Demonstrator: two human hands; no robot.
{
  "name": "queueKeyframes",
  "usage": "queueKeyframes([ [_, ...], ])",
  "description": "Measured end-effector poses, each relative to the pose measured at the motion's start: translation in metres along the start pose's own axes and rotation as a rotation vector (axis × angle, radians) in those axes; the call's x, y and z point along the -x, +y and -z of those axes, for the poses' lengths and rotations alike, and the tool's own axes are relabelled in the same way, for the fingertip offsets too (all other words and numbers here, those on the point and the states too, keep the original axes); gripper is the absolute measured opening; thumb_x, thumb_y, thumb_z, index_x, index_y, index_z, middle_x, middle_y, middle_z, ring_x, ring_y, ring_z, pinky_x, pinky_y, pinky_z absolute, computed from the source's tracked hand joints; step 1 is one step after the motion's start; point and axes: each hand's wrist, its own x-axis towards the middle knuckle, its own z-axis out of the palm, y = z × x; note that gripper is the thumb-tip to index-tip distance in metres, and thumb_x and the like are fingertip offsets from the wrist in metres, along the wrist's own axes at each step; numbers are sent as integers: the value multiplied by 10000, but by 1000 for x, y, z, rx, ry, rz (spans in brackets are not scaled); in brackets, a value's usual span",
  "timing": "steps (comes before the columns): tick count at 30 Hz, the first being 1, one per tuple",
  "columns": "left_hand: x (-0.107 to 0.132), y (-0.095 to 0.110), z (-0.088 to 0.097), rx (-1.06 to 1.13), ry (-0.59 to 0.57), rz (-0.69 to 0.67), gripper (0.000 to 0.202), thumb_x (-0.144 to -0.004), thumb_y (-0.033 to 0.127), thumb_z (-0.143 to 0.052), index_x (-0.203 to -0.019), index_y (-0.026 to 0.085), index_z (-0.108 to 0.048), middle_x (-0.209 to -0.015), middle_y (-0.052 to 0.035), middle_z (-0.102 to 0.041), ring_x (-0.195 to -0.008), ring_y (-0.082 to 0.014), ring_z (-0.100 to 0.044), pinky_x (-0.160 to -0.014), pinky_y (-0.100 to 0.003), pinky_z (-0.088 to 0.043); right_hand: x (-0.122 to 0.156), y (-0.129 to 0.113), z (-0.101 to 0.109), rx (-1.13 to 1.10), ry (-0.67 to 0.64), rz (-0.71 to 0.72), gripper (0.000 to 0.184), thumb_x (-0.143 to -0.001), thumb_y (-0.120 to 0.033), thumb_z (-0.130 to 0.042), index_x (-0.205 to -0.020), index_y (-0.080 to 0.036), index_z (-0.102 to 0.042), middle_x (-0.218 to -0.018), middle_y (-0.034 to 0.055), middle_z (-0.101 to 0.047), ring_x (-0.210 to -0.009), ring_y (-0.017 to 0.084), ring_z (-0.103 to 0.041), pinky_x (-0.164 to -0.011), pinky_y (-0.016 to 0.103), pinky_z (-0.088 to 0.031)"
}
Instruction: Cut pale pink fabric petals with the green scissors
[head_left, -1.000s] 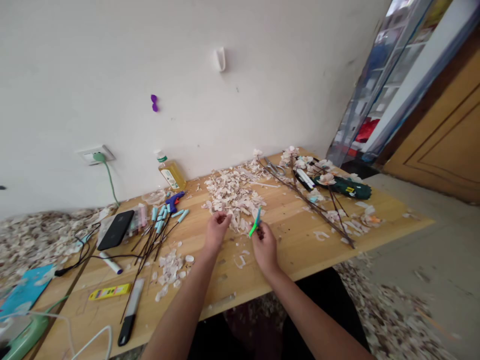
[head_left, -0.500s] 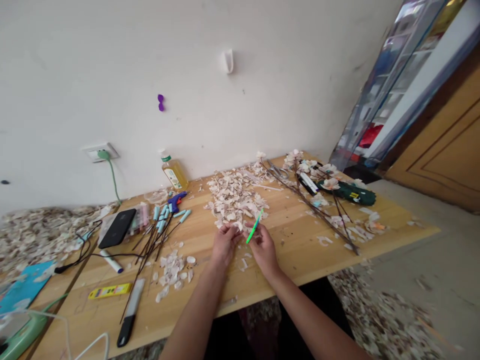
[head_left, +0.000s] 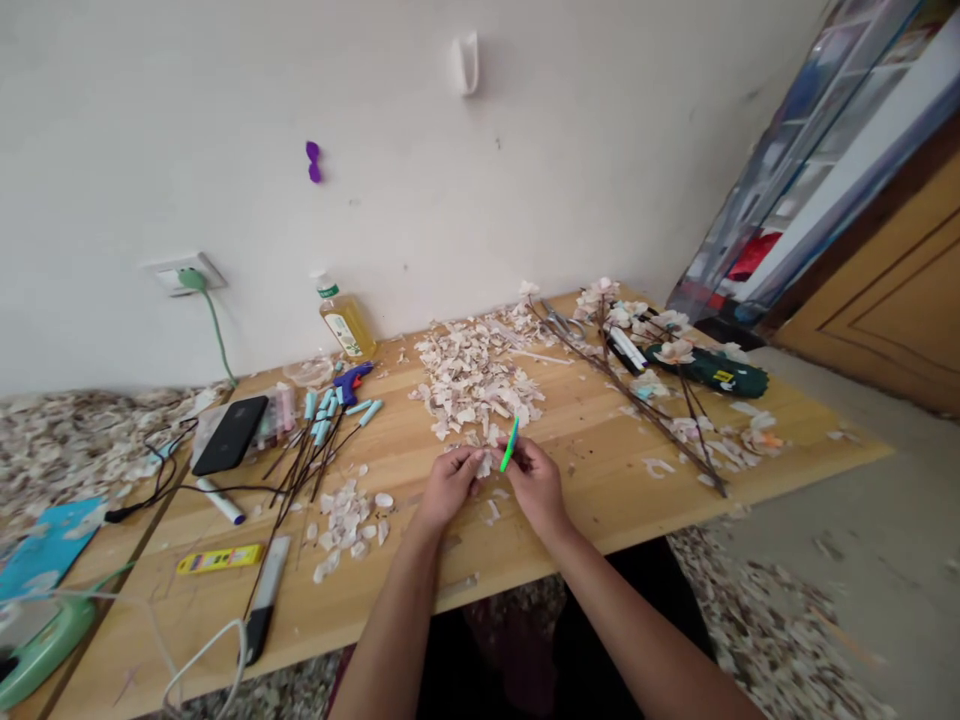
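Note:
My right hand (head_left: 535,482) is closed around a small green tool (head_left: 510,444), its tip pointing up toward the pile of pale shell-like flakes (head_left: 474,378). My left hand (head_left: 451,484) sits just to its left, fingers pinched on a small pale flake (head_left: 484,464) held between both hands. Both hands hover over the wooden table (head_left: 600,500), at the near edge of the flake pile.
Left of my hands lie a smaller heap of flakes (head_left: 346,523), dark sticks with blue tips (head_left: 315,440), a blue glue gun (head_left: 349,380), a black phone (head_left: 230,434), an oil bottle (head_left: 343,322), a yellow box (head_left: 220,558). Twigs with blossoms (head_left: 645,380) lie right.
My left hand came back from the flake pile with a flake and met my right hand; both now work close together. The view shifted slightly.

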Motion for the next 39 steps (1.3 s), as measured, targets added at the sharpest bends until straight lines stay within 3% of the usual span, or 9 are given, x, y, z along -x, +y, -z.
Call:
queueKeyframes([
  [6, -4, -7, -1, 32, 136, 49, 496, -859, 645, -526, -648, 196, -539, -457, 36, -478, -384, -99, -377, -431, -243, -262, -1, 2, 0, 37, 89, -13, 319, -820, -462, -655, -987, -193, -694, -876, 68, -722, -774, 222, -648, -710, 334, -507],
  [11, -6, -12, -4, 174, 287, 23, 427, -837, 607, -586, -803, 183, -614, -480, 56, -486, -400, -91, -379, -452, -233, -292, 3, -1, -1, 279, -38, -40, 351, -826, -504, -626, -998, -203, -680, -684, 16, -656, -595, 188, -571, -559, 287, -421],
  [15, -8, -11, -2, 363, 366, -36, 398, -776, 517, -690, -979, 179, -640, -622, 43, -557, -530, -105, -498, -573, -242, -420, 7, -10, -1, 463, -96, -15, 323, -841, -501, -593, -992, -227, -675, -708, 25, -678, -610, 205, -592, -549, 286, -377],
  [19, -10, -11, 3, 427, 417, -43, 402, -748, 474, -726, -1010, 181, -639, -642, 49, -539, -517, -83, -457, -536, -219, -387, 10, -17, -3, 689, -241, 81, 202, -830, -440, -610, -860, -254, -679, -709, 26, -692, -643, 215, -613, -568, 290, -340],
  [23, -10, -11, 8, 454, 536, -27, 450, -706, 466, -755, -1031, 186, -620, -692, 44, -566, -455, -51, -388, -460, -200, -315, 12, -15, -5, 772, -306, 186, 127, -802, -378, -629, -824, -263, -678, -693, 16, -689, -627, 204, -597, -573, 294, -323],
  [27, -12, -11, 10, 449, 653, -79, 367, -690, 459, -754, -876, 177, -611, -731, 20, -596, -523, -67, -458, -508, -202, -378, 12, -11, -4, 792, -324, 198, 151, -816, -401, -623, -838, -261, -674, -721, 17, -697, -640, 204, -599, -579, 300, -325],
  [33, -12, -17, 6, 487, 597, -49, 337, -708, 454, -753, -874, 182, -642, -740, 20, -604, -545, -69, -480, -537, -202, -402, 11, -16, -3, 785, -378, 173, 167, -829, -402, -626, -890, -258, -686, -752, 16, -707, -693, 215, -629, -607, 294, -355],
  [39, -13, -19, 2, 542, 540, -46, 352, -682, 443, -793, -878, 181, -664, -772, 15, -631, -594, -74, -520, -591, -209, -424, 11, -13, -4, 798, -349, 125, 182, -855, -417, -601, -882, -275, -712, -768, 19, -724, -709, 225, -648, -600, 293, -358],
])
